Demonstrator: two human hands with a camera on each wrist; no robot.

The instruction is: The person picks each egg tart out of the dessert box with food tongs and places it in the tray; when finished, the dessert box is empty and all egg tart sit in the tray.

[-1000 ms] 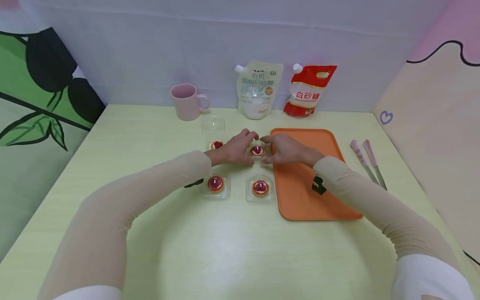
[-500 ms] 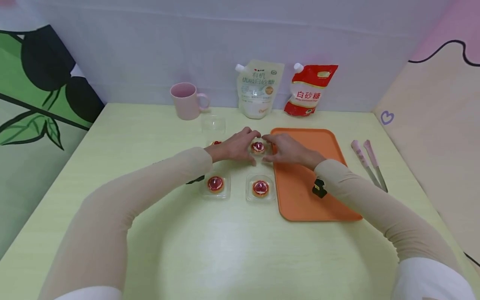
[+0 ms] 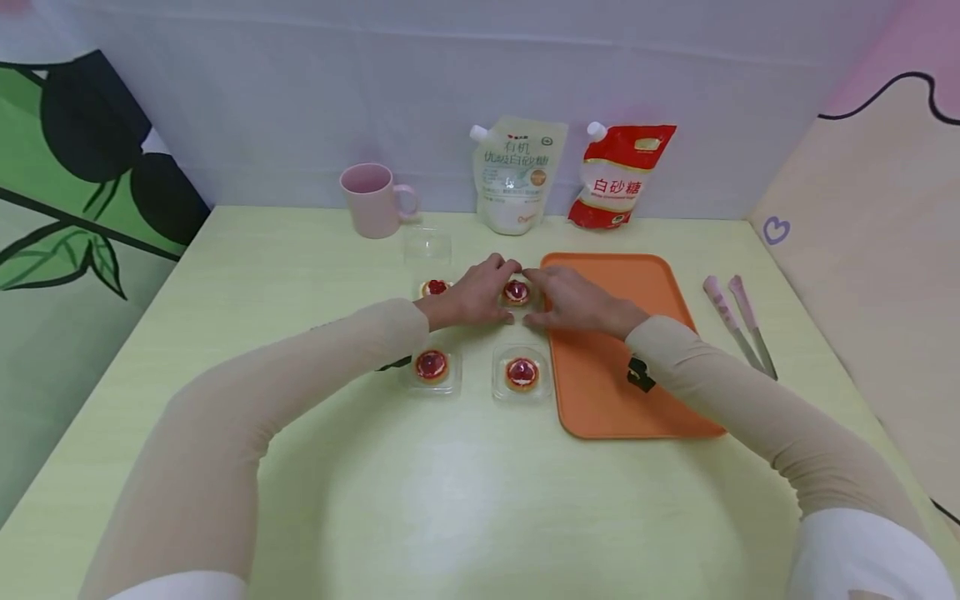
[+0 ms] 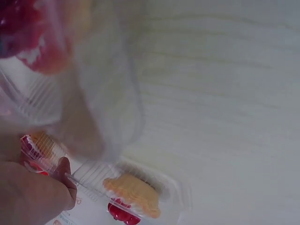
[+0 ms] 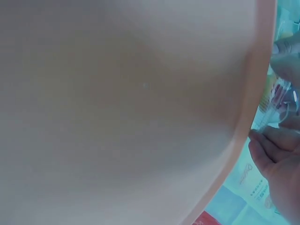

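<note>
A small fruit tart [image 3: 516,292] with a red topping sits in a clear plastic box [image 4: 185,194] at the tray's left edge. My left hand [image 3: 480,292] holds the box's left side, finger and thumb spread to its far and near edges. From the right, my right hand [image 3: 573,300] holds the same box the same way; in the right wrist view its fingertips are at the clear plastic. Nearer me are two more boxed tarts, a left one [image 3: 431,365] and a right one [image 3: 521,374]. Another tart [image 3: 435,287] is partly hidden behind my left wrist.
An orange tray [image 3: 630,400] lies under my right forearm, with two pink-handled utensils [image 3: 738,321] to its right. Along the back stand a pink mug [image 3: 369,200], a pale sugar pouch [image 3: 517,179] and a red sugar pouch [image 3: 621,179]. A clear lid [image 3: 427,246] stands behind the left tart.
The tart between my hands has shifted slightly away from me, and the hands have stayed around its box. The other tarts have not moved.
</note>
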